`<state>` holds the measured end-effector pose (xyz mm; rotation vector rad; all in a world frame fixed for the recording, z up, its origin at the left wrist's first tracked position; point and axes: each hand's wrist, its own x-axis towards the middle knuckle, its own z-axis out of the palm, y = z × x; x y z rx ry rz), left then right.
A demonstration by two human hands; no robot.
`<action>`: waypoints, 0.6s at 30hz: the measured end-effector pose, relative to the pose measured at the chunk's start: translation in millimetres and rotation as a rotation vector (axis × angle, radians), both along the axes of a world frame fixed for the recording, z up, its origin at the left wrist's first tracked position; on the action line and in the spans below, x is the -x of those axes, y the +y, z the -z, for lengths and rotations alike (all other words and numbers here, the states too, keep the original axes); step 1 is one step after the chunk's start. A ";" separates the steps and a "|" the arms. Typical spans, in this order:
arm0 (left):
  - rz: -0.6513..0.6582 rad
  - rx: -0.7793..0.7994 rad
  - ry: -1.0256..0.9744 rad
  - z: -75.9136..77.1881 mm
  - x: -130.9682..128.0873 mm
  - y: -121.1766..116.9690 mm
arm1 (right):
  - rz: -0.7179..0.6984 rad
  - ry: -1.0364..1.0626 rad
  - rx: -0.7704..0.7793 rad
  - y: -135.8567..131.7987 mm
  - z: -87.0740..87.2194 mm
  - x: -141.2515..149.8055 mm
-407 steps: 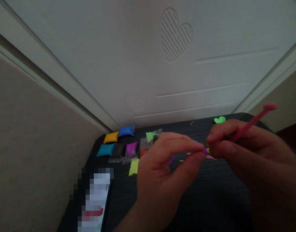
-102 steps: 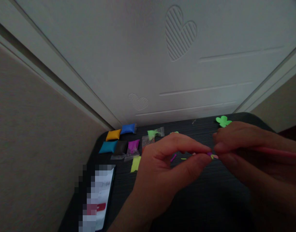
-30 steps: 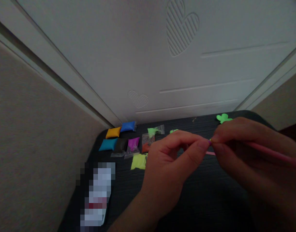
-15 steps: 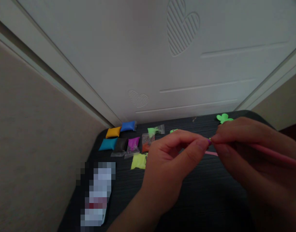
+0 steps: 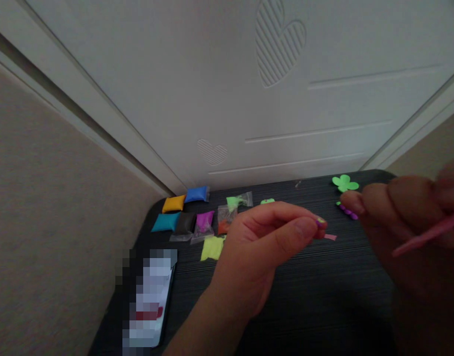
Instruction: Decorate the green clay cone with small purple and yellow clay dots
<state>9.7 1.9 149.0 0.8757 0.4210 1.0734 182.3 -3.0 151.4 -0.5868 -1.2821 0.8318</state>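
Between the thumb and fingertips of my left hand (image 5: 264, 252), a tiny purple-and-yellow piece of clay (image 5: 319, 222) is pinched above the dark table. My right hand (image 5: 405, 207) is off to the right, its fingers curled around a slim pink modelling tool (image 5: 427, 237) whose flat tip points left. Beyond the right hand lie a bright green petal-shaped piece (image 5: 345, 183) and a small purple clay piece with a green end (image 5: 348, 211). Behind the left hand's fingertips, a flat pink strip (image 5: 330, 237) shows on the tabletop, partly hidden.
On the left of the table (image 5: 304, 296) are yellow-orange (image 5: 174, 203), blue (image 5: 196, 194), teal (image 5: 166, 222), black (image 5: 184, 223), purple (image 5: 204, 222), orange (image 5: 224, 226), green (image 5: 233, 201) and pale yellow (image 5: 211, 247) clay packets. A phone (image 5: 163, 316) lies nearer. A white panel (image 5: 175, 99) stands behind.
My right hand has pulled away from the left fingertips, rightwards, and turned so the pink tool's tip shows. The purple clay piece behind it has come into view. My left hand stays nearly still.
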 end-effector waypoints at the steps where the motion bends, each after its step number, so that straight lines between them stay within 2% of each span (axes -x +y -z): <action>1: 0.011 0.004 -0.009 0.0 0.3 -0.2 | -0.060 0.027 0.004 0.2 -1.7 1.6; 4: 0.030 0.009 -0.020 -0.1 1.2 -0.9 | -0.124 0.069 0.027 -0.1 -4.5 9.5; 12: -0.017 -0.024 0.035 -0.3 3.2 -0.9 | 0.033 0.043 0.073 -8.1 -9.1 23.4; 18: -0.063 -0.057 0.099 -1.2 4.4 -2.0 | -0.164 0.021 0.106 -4.5 -9.1 18.1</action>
